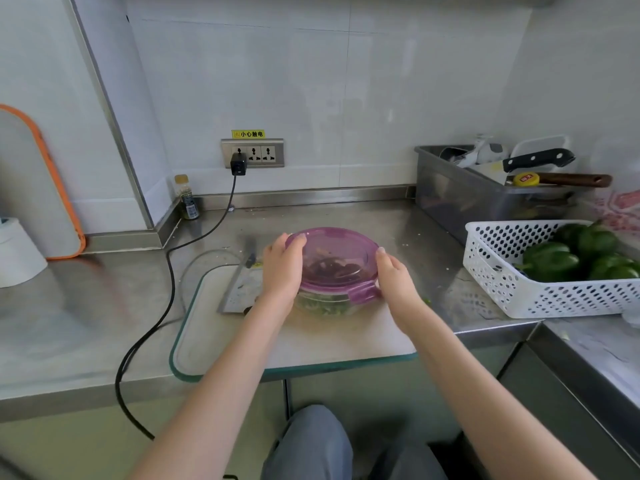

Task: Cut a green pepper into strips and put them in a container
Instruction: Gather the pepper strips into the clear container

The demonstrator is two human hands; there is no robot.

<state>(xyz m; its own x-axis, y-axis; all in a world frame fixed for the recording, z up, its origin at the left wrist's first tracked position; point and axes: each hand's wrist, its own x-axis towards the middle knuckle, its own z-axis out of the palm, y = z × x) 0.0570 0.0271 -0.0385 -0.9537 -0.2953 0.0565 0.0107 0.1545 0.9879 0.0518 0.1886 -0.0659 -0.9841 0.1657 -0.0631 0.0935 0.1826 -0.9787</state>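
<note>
Knife (242, 289) lies flat on the cutting board (214, 341), parked left. Left hand (282, 268) and right hand (394, 278) flank the purple lid (336, 261), fingers together and curved over its rim, probably seating it. Pepper strips show green inside the glass container (322, 304). Spare whole peppers (571, 258) wait in the white basket (540, 296).

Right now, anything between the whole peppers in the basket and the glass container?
Yes. The purple lid covers the glass container, with the left hand and right hand on its sides. The peppers lie uncut in the white basket.
</note>
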